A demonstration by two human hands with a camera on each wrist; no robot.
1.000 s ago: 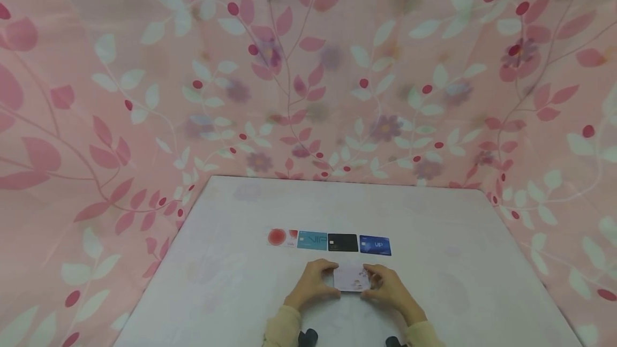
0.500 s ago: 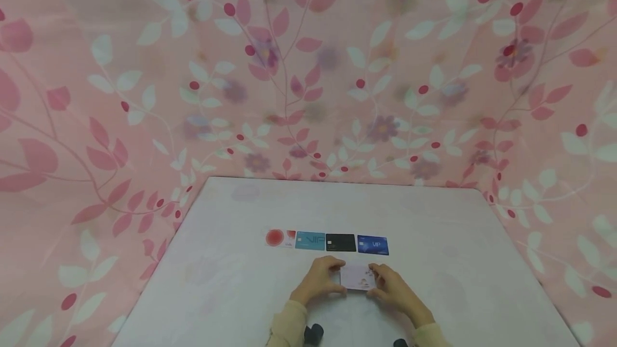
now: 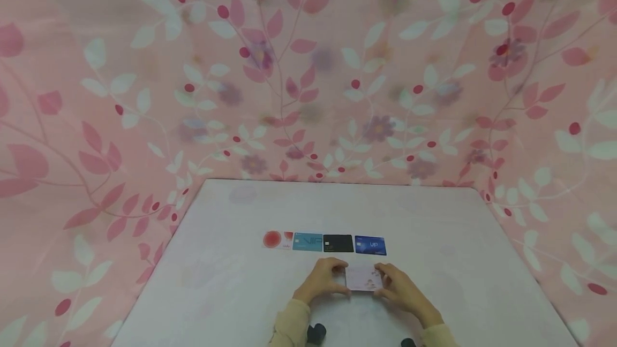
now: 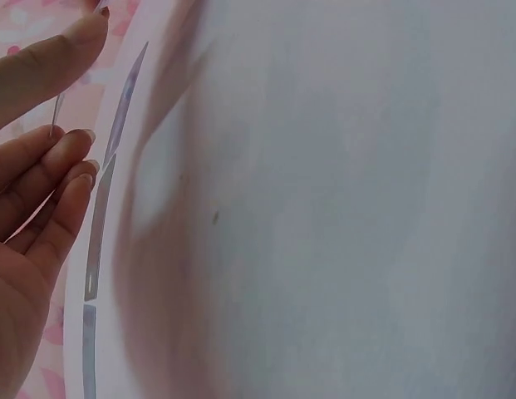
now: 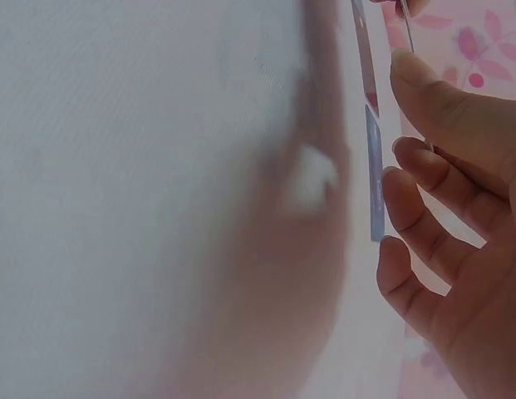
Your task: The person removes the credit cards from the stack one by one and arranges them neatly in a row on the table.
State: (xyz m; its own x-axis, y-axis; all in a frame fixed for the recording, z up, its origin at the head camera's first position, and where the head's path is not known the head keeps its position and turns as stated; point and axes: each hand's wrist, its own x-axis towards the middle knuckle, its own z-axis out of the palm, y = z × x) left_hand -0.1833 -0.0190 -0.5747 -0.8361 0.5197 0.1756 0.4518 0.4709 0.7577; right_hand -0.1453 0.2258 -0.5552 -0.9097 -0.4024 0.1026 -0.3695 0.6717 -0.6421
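A pale pink card with a small printed pattern at its right side is held between both hands in the head view. My left hand pinches its left edge with thumb and fingers, and my right hand pinches the right edge. Seen edge-on in the right wrist view, the card is a thin line raised over the table. Beyond the hands lie a white card with a red circle, a teal VIP card, a black card and a blue VIP card, side by side in a row.
The white table spreads around the hands on every side. Pink floral cloth hangs behind it and along both sides. Dark wrist-camera parts show beneath the forearms.
Both hands have shifted a little to the right with the pink card between them. The row of cards has kept its arrangement, while the whole head view has drifted slightly.
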